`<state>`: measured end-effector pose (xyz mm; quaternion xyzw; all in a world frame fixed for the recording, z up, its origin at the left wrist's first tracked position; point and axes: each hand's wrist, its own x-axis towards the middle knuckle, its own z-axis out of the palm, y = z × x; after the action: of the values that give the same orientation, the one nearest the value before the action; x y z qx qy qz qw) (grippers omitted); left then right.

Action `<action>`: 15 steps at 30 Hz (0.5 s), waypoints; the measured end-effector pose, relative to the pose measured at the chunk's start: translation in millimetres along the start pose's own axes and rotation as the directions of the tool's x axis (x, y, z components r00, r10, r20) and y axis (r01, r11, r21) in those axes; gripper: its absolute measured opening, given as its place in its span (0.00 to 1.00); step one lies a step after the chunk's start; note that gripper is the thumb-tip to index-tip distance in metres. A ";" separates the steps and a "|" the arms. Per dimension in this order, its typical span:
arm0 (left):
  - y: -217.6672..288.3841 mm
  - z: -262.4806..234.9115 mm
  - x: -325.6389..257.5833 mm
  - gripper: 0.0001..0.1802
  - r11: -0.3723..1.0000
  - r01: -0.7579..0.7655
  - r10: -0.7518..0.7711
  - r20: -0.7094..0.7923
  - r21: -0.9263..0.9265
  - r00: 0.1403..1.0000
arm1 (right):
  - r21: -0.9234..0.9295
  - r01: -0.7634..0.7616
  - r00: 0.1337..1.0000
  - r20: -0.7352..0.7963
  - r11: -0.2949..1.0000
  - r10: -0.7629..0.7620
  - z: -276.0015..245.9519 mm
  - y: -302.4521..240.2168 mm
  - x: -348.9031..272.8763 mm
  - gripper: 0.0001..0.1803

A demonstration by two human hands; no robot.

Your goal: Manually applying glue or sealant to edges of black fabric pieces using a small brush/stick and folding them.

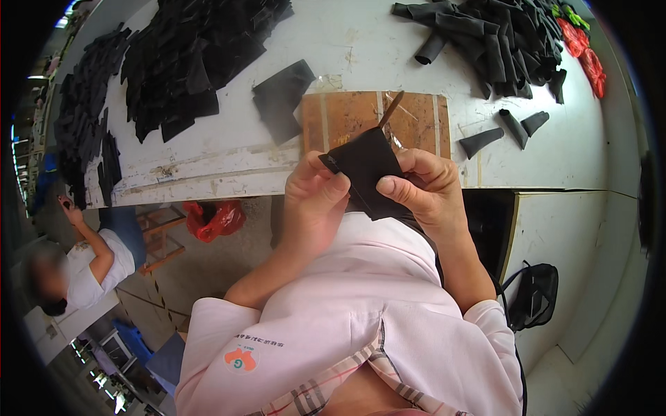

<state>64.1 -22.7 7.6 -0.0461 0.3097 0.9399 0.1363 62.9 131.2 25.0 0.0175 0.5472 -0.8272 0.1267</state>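
Between my two hands is a black fabric piece (pixel 371 170), roughly square and turned on a corner, held above the table's front edge. My left hand (pixel 316 197) pinches its left corner between thumb and fingers. On the opposite side my right hand (pixel 433 187) grips it, thumb on top and fingers behind. A thin brown stick (pixel 392 109) slants up from behind the fabric's top corner; its lower end is hidden. Beneath it lies a brown board (pixel 340 118) with pale tape strips. Beside the board rests a single flat dark fabric piece (pixel 281 97).
Black flat pieces (pixel 187 62) are heaped at the back left, tube-like black pieces (pixel 492 41) at the back right. Several small rolled pieces (pixel 513 128) lie right of the board. Red bags (pixel 583 55) sit at the far right. A co-worker (pixel 97 256) is at the left.
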 end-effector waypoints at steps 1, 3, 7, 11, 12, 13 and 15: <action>-1.4 -3.4 -1.0 0.06 1.000 0.009 -0.009 -0.005 -0.006 1.000 | -0.002 -0.008 1.000 -0.008 1.000 0.008 -2.0 -1.0 -0.9 0.08; -2.9 -11.3 -2.3 0.08 0.998 0.000 -0.003 0.054 0.058 0.999 | -0.012 -0.005 1.000 -0.009 1.000 0.004 -4.4 -1.8 -0.5 0.06; 21.4 -1.1 9.1 0.19 0.980 0.142 -0.156 0.095 0.141 0.983 | -0.436 0.121 0.990 0.120 0.892 -0.076 -14.7 -14.4 0.0 0.06; 41.1 2.0 25.4 0.19 0.830 0.117 -0.241 0.161 0.545 0.957 | -0.581 0.141 0.978 0.209 0.801 -0.020 -26.7 -14.3 5.4 0.07; 50.2 6.7 27.8 0.19 0.745 0.165 -0.323 0.133 0.646 0.937 | -0.586 0.147 0.977 0.212 0.796 -0.025 -21.6 -19.9 5.6 0.07; 53.6 9.0 30.4 0.19 0.744 0.166 -0.322 0.129 0.647 0.938 | -0.584 0.148 0.976 0.215 0.798 -0.024 -21.0 -21.0 6.4 0.07; 59.1 12.2 34.8 0.13 0.646 0.200 -0.424 0.129 0.736 0.896 | -0.615 0.141 0.969 0.245 0.776 0.018 -22.0 -23.4 9.9 0.06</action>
<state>13.9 -53.1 45.1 0.0947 0.6090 0.7060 0.3487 45.6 158.0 35.6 -0.1425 0.7726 -0.5970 0.1624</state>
